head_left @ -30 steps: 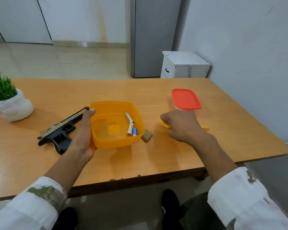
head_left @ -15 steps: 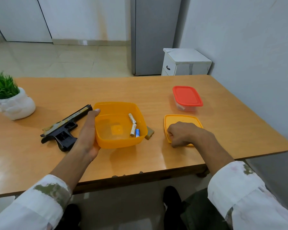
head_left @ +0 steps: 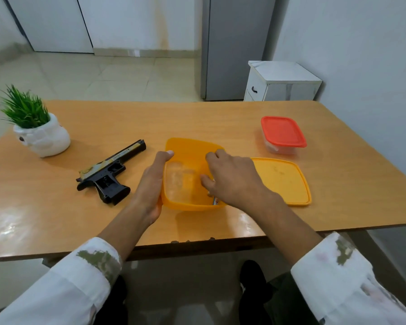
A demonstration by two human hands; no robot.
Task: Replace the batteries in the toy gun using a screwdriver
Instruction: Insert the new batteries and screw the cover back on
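Observation:
A black and gold toy gun [head_left: 110, 174] lies on its side on the wooden table [head_left: 127, 118], left of an open orange container [head_left: 188, 156]. My left hand [head_left: 151, 184] grips the container's left wall. My right hand [head_left: 230, 177] reaches into the container from the right, fingers curled over its right half. It hides most of the batteries; only a blue and white battery tip [head_left: 215, 202] shows below it. Whether the fingers hold anything cannot be seen. No screwdriver is visible.
The orange lid [head_left: 281, 181] lies flat right of the container. A clear box with a red lid [head_left: 283, 133] stands behind it. A white pot with a green plant [head_left: 36, 132] sits at the far left. The table's front edge is close to my arms.
My right hand has let go of the orange lid, now flat on the table, and moved left into the container. My left hand has kept its hold on the container.

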